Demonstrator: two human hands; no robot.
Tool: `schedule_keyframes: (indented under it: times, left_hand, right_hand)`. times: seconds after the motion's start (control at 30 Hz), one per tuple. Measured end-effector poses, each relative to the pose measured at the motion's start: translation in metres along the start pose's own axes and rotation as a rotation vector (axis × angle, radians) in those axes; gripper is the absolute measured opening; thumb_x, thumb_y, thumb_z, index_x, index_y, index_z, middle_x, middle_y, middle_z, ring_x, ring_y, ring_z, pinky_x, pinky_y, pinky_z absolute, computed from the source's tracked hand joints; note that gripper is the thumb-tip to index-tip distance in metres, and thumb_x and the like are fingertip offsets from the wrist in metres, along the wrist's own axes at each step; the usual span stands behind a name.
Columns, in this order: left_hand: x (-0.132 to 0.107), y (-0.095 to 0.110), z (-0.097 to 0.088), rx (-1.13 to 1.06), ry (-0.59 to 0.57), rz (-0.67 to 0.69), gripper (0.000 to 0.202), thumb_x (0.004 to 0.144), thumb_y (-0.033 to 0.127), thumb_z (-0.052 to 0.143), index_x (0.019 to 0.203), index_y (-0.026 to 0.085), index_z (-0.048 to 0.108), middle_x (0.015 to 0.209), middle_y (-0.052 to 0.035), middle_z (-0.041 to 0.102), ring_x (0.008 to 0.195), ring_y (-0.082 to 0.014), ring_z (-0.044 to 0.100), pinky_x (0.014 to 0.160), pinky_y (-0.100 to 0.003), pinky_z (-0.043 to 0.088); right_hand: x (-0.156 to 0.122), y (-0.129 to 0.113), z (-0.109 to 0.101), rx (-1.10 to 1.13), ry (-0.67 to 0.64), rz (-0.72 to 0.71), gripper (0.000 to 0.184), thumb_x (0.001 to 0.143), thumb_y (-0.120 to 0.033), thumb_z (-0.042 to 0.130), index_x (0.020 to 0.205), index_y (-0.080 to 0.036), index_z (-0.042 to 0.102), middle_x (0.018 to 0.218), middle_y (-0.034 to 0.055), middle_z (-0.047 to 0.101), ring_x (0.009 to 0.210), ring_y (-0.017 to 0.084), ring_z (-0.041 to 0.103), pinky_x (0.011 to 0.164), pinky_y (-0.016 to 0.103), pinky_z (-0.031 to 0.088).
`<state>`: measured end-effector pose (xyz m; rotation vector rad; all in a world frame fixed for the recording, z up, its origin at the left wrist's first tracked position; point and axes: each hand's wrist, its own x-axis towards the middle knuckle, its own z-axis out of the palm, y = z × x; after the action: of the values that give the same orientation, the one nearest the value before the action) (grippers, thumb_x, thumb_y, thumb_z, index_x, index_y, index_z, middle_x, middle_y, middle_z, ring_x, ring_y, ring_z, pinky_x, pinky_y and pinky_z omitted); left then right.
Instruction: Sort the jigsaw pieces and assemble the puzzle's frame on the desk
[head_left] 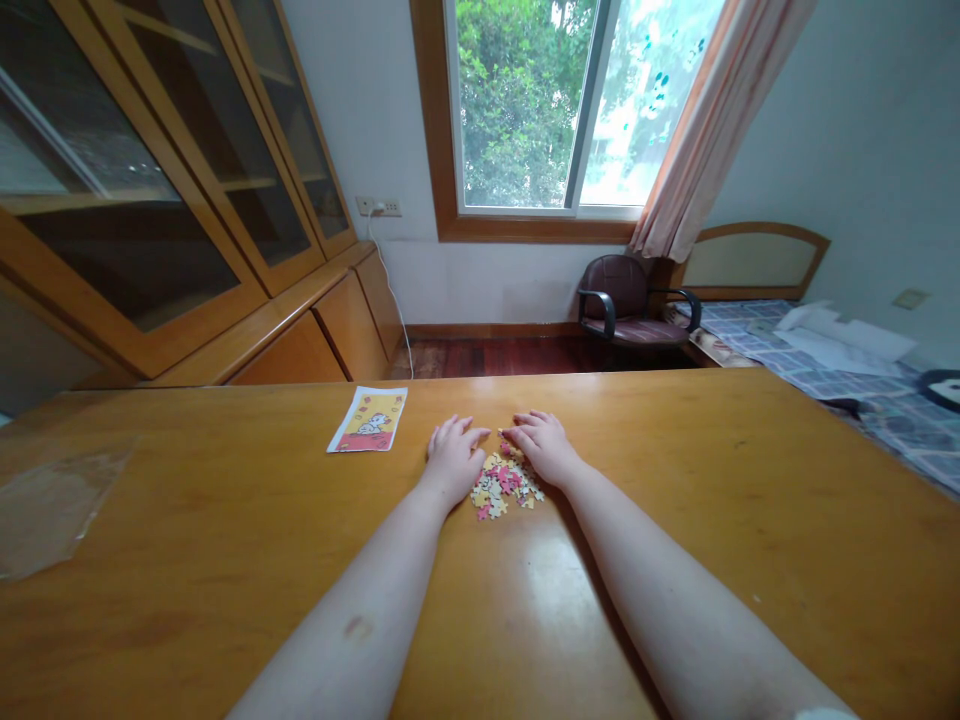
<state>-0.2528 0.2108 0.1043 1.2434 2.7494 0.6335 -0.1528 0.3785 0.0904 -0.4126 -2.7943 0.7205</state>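
Observation:
A loose heap of jigsaw puzzle pieces (504, 484), in pink, yellow and pale grey, lies on the wooden table between my hands. At the heap's left edge rests my left hand (454, 458), open, its fingers spread over the tabletop. My right hand (541, 446) is at the upper right of the heap, also open, with its fingertips by a few pieces at the far side. Neither hand visibly grips a piece. To the left of my left hand lies a picture card (369, 420) with a white cartoon animal on yellow and red.
The wooden table (225, 560) spans the foreground. A clear plastic bag (56, 505) lies at its left. Beyond are a glass-door cabinet (247, 190), a window (525, 110), a dark armchair (626, 300) and a bed (817, 350) at the right.

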Motion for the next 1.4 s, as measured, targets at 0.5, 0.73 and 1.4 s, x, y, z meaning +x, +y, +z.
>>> schedule_keyframes:
  times: [0.5, 0.73, 1.4]
  left_hand:
    - [0.0012, -0.0016, 0.0057, 0.088, 0.026, -0.115, 0.033, 0.084, 0.031, 0.047, 0.112, 0.029, 0.065, 0.141, -0.0066, 0.047, 0.140, -0.0305, 0.024, 0.113, -0.056, 0.014]
    - [-0.0046, 0.0033, 0.0061, 0.073, -0.086, 0.074, 0.044, 0.087, 0.039, 0.046, 0.131, 0.040, 0.051, 0.152, -0.0014, 0.031, 0.143, -0.0331, 0.014, 0.112, -0.060, 0.005]
    - [-0.0025, 0.0031, 0.0029, 0.002, 0.024, 0.030, 0.032, 0.081, 0.023, 0.047, 0.104, 0.031, 0.069, 0.129, -0.0010, 0.057, 0.135, -0.0267, 0.032, 0.115, -0.053, 0.015]
  right_hand:
    - [0.0002, -0.0013, -0.0007, 0.072, 0.024, -0.005, 0.045, 0.097, -0.041, 0.032, 0.094, -0.031, 0.075, 0.124, 0.0020, 0.062, 0.126, 0.026, 0.041, 0.108, 0.052, 0.018]
    - [-0.0009, -0.0005, -0.0008, 0.117, 0.099, 0.003, 0.044, 0.097, -0.041, 0.031, 0.101, -0.029, 0.073, 0.124, 0.0029, 0.062, 0.126, 0.026, 0.042, 0.108, 0.051, 0.018]
    - [0.0014, 0.0015, -0.0013, 0.107, 0.151, -0.024, 0.052, 0.096, -0.040, 0.036, 0.062, -0.027, 0.073, 0.094, 0.0010, 0.072, 0.101, 0.020, 0.057, 0.104, 0.040, 0.025]
